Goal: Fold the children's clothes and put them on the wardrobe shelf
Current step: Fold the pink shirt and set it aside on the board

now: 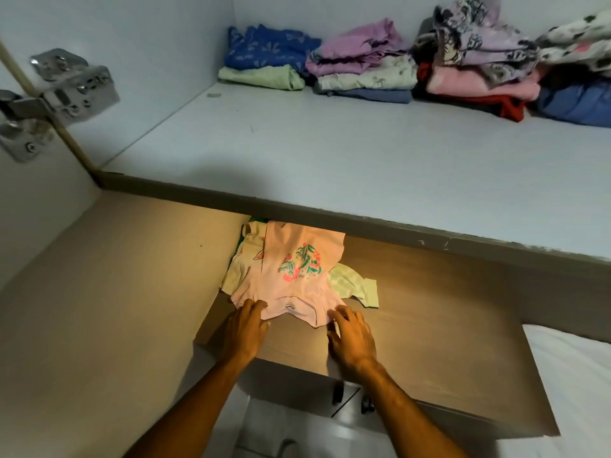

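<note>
Two forearms enter from the bottom of the frame. The left hand (244, 328) and right hand (352, 338) lie palm-down, fingers spread, each resting on a corner of the near edge of the pink top (291, 276), apparently to square it for a fold. The top lies flat at centre frame on the wooden ledge (429, 325), over other garments (355, 285), half beneath the shelf (330, 150). Folded stacks (380, 71) line the shelf's back, upper right, leaving its front bare. A hinge (49, 100) sits upper left.
</note>
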